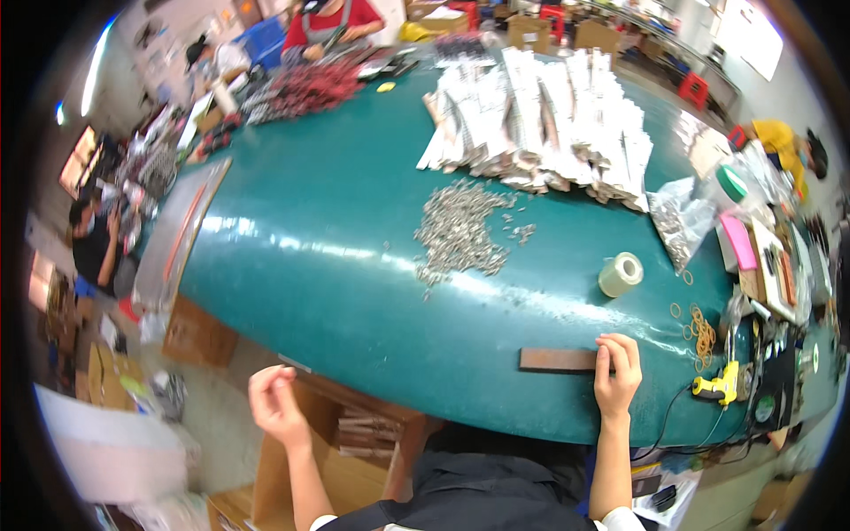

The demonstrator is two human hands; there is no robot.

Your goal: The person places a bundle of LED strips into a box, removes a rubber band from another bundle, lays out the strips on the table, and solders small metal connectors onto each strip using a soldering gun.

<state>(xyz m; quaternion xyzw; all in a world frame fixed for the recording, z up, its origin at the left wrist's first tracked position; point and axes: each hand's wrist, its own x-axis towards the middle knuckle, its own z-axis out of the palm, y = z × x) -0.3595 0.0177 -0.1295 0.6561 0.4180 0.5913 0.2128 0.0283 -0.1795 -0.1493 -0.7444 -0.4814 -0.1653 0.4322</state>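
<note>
Strip: I see a flat brown rectangular strip (558,359), long and narrow, lying near the front edge of the green tabletop (336,265).
Right hand (617,372): my fingers rest flat on the strip's right end, not pinching.
Left hand (276,403): loosely curled off the tabletop edge, holding nothing I can make out.
Nearby: tape roll (621,273), rubber bands (699,329), small metal parts (460,232).
</note>
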